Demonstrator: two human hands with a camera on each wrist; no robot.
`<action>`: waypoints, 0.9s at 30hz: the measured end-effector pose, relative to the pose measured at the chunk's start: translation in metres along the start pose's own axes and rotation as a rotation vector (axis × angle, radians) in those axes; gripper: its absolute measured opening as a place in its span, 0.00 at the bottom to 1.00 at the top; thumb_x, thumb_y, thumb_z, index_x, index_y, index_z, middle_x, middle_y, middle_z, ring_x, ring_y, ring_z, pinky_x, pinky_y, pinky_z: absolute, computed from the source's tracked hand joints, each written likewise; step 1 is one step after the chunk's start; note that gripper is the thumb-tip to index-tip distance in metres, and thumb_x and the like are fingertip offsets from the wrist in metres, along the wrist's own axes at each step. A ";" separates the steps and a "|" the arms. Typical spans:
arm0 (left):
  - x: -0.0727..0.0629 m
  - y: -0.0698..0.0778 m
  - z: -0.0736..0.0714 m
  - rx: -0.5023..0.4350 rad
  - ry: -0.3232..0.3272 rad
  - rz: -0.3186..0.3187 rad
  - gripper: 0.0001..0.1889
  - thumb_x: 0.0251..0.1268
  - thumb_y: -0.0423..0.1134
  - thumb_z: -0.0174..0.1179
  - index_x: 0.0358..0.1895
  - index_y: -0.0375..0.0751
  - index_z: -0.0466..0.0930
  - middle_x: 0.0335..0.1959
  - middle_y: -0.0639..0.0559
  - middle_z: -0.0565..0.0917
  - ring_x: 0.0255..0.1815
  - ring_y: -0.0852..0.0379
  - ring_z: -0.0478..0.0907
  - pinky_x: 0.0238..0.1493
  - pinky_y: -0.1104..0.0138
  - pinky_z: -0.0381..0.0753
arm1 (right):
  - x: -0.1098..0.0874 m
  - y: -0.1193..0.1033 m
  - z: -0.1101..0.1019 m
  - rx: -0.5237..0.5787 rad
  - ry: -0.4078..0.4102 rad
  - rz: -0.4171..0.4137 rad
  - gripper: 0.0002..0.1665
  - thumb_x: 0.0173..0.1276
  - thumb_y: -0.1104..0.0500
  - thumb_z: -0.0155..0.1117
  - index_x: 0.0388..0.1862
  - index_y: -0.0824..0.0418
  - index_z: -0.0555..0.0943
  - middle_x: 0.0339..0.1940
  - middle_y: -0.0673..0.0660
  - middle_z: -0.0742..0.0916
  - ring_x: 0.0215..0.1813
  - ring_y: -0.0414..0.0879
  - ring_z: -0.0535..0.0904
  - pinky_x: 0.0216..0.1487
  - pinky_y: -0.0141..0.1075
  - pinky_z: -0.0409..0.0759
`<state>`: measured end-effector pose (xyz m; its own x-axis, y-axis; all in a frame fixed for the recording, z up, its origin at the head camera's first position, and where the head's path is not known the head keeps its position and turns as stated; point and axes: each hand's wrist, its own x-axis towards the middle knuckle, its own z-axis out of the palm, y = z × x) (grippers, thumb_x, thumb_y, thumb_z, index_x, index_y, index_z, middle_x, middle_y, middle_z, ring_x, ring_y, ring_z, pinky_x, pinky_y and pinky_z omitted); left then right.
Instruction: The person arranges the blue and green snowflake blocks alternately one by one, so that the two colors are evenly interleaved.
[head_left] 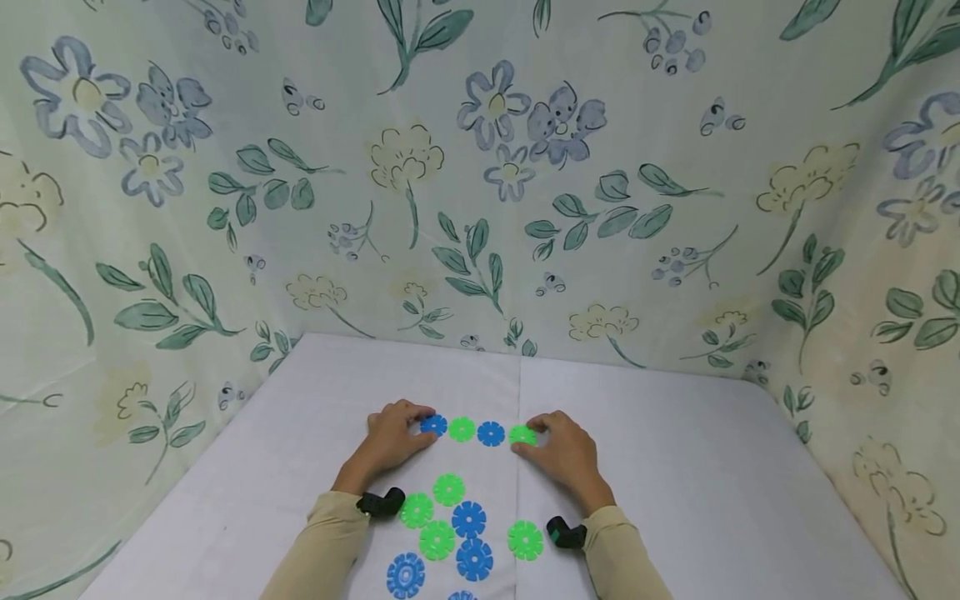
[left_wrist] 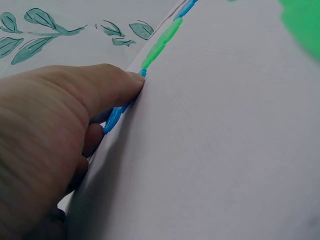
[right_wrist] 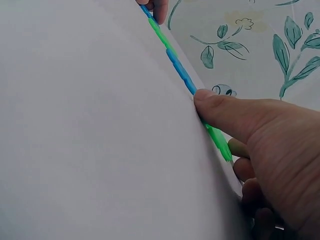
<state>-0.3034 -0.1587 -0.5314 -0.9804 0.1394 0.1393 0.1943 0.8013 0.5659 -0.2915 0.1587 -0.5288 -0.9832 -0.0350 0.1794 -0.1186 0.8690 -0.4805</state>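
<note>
Four notched plastic discs lie in a row on the white table, blue and green by turns. My left hand point(head_left: 393, 435) pinches the blue disc point(head_left: 433, 426) at the row's left end, thumb on the near edge and fingers at the far edge. At the other end my right hand point(head_left: 566, 450) holds the green disc point(head_left: 522, 435) the same way. Between them sit another green disc point(head_left: 462, 429) and a blue disc point(head_left: 491, 433), with small gaps showing. In the right wrist view the thumb point(right_wrist: 220, 107) partly covers the end green disc point(right_wrist: 219, 142).
Nearer the body, between the forearms, lie several loose discs, among them a green disc point(head_left: 437, 540), a blue disc point(head_left: 475, 559) and a lone green disc point(head_left: 525, 540). A floral curtain point(head_left: 510, 208) hangs behind the white tabletop point(head_left: 675, 467).
</note>
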 end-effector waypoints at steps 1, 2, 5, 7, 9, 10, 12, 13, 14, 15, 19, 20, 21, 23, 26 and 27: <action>0.000 0.000 0.000 0.000 0.001 -0.001 0.21 0.60 0.53 0.70 0.57 0.60 0.84 0.50 0.56 0.82 0.54 0.54 0.76 0.56 0.52 0.58 | 0.000 0.000 0.000 0.001 -0.002 0.001 0.30 0.50 0.32 0.78 0.47 0.47 0.87 0.44 0.48 0.85 0.45 0.46 0.81 0.47 0.46 0.79; -0.001 0.000 0.000 0.000 0.000 -0.002 0.21 0.60 0.53 0.70 0.57 0.60 0.84 0.50 0.56 0.82 0.54 0.54 0.75 0.56 0.52 0.58 | 0.000 0.000 0.000 0.001 -0.004 0.003 0.31 0.50 0.32 0.78 0.47 0.47 0.87 0.45 0.49 0.85 0.46 0.46 0.81 0.47 0.46 0.79; -0.001 0.001 -0.001 -0.004 -0.001 -0.004 0.21 0.60 0.54 0.71 0.57 0.60 0.84 0.50 0.56 0.82 0.54 0.54 0.76 0.57 0.52 0.58 | -0.001 -0.001 0.000 -0.001 -0.008 0.004 0.32 0.50 0.32 0.78 0.49 0.47 0.86 0.45 0.49 0.85 0.47 0.47 0.81 0.48 0.46 0.79; -0.001 0.001 -0.001 -0.008 0.000 -0.002 0.22 0.59 0.53 0.71 0.57 0.60 0.84 0.50 0.56 0.82 0.54 0.54 0.75 0.56 0.52 0.58 | -0.001 -0.001 -0.001 -0.002 -0.009 0.007 0.32 0.50 0.32 0.78 0.50 0.48 0.86 0.46 0.50 0.86 0.48 0.47 0.82 0.49 0.47 0.79; -0.001 0.001 -0.001 -0.008 0.001 0.000 0.22 0.59 0.54 0.71 0.57 0.60 0.84 0.50 0.57 0.82 0.54 0.54 0.75 0.56 0.52 0.58 | -0.002 -0.002 -0.002 -0.002 -0.012 0.008 0.33 0.50 0.33 0.78 0.51 0.48 0.86 0.47 0.50 0.86 0.49 0.48 0.82 0.50 0.47 0.79; -0.001 0.001 -0.001 -0.007 0.001 0.000 0.22 0.59 0.54 0.71 0.57 0.60 0.84 0.50 0.57 0.82 0.54 0.54 0.75 0.56 0.52 0.58 | -0.002 -0.002 -0.002 -0.001 -0.014 0.009 0.33 0.50 0.33 0.77 0.51 0.49 0.86 0.48 0.51 0.86 0.49 0.48 0.82 0.50 0.47 0.79; -0.002 0.002 -0.001 -0.005 0.003 0.000 0.22 0.59 0.54 0.71 0.57 0.60 0.84 0.50 0.57 0.82 0.54 0.54 0.75 0.56 0.52 0.58 | -0.002 -0.003 -0.003 0.004 -0.017 0.011 0.33 0.51 0.33 0.77 0.53 0.49 0.86 0.47 0.50 0.86 0.47 0.47 0.81 0.49 0.47 0.79; -0.002 0.002 -0.001 -0.007 0.002 -0.001 0.21 0.59 0.54 0.71 0.57 0.60 0.84 0.50 0.57 0.82 0.54 0.54 0.75 0.56 0.53 0.58 | -0.002 -0.003 -0.004 0.004 -0.020 0.011 0.34 0.52 0.34 0.77 0.53 0.49 0.85 0.47 0.50 0.85 0.46 0.47 0.81 0.48 0.46 0.79; -0.001 0.002 -0.001 -0.006 0.003 -0.002 0.21 0.59 0.54 0.71 0.57 0.60 0.84 0.50 0.57 0.82 0.54 0.54 0.75 0.56 0.52 0.58 | -0.002 -0.003 -0.004 0.003 -0.023 0.012 0.34 0.52 0.34 0.77 0.54 0.48 0.85 0.46 0.49 0.85 0.45 0.46 0.80 0.47 0.46 0.79; -0.001 0.002 -0.001 -0.006 0.003 -0.003 0.21 0.59 0.53 0.71 0.57 0.60 0.84 0.50 0.56 0.82 0.54 0.54 0.76 0.56 0.52 0.58 | -0.002 -0.003 -0.005 0.003 -0.028 0.013 0.34 0.53 0.34 0.76 0.55 0.48 0.84 0.45 0.49 0.85 0.44 0.45 0.79 0.46 0.45 0.78; -0.001 0.002 -0.001 -0.012 0.002 -0.006 0.21 0.59 0.53 0.71 0.57 0.60 0.84 0.50 0.57 0.82 0.54 0.54 0.76 0.56 0.52 0.58 | -0.001 -0.003 -0.007 0.015 -0.053 0.018 0.33 0.55 0.35 0.76 0.57 0.47 0.83 0.44 0.48 0.85 0.42 0.44 0.78 0.46 0.44 0.78; 0.000 0.002 -0.001 -0.010 0.004 -0.005 0.21 0.59 0.53 0.71 0.57 0.60 0.84 0.50 0.57 0.82 0.54 0.54 0.76 0.56 0.52 0.58 | -0.001 -0.003 -0.008 0.019 -0.059 0.022 0.32 0.55 0.35 0.75 0.57 0.47 0.83 0.45 0.47 0.85 0.43 0.44 0.78 0.47 0.45 0.78; 0.000 0.002 -0.001 -0.010 0.004 -0.005 0.21 0.59 0.53 0.71 0.57 0.60 0.84 0.50 0.57 0.82 0.55 0.54 0.76 0.57 0.52 0.58 | -0.001 -0.003 -0.009 0.021 -0.067 0.024 0.32 0.56 0.35 0.75 0.57 0.46 0.83 0.45 0.47 0.85 0.43 0.44 0.78 0.47 0.45 0.78; 0.000 0.002 -0.001 -0.009 0.004 -0.005 0.21 0.59 0.53 0.71 0.57 0.60 0.84 0.50 0.57 0.82 0.54 0.54 0.76 0.56 0.52 0.58 | -0.001 -0.003 -0.010 0.026 -0.080 0.025 0.32 0.57 0.36 0.75 0.57 0.46 0.82 0.46 0.48 0.85 0.44 0.44 0.78 0.48 0.46 0.78; 0.000 0.002 -0.001 -0.004 0.004 -0.005 0.21 0.59 0.53 0.71 0.57 0.60 0.84 0.50 0.57 0.82 0.54 0.54 0.75 0.56 0.52 0.58 | -0.001 -0.004 -0.013 0.031 -0.099 0.024 0.31 0.57 0.37 0.75 0.58 0.46 0.82 0.47 0.48 0.84 0.45 0.45 0.77 0.49 0.46 0.78; 0.000 0.003 -0.001 -0.003 0.003 -0.007 0.21 0.59 0.54 0.71 0.57 0.60 0.84 0.50 0.57 0.82 0.54 0.54 0.75 0.56 0.52 0.58 | -0.001 -0.005 -0.014 0.035 -0.102 0.022 0.31 0.58 0.38 0.75 0.58 0.46 0.82 0.48 0.49 0.84 0.45 0.45 0.77 0.49 0.46 0.78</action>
<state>-0.3025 -0.1570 -0.5295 -0.9816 0.1326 0.1377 0.1880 0.8004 0.5693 -0.2877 0.1618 -0.5147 -0.9944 -0.0683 0.0810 -0.1003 0.8521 -0.5136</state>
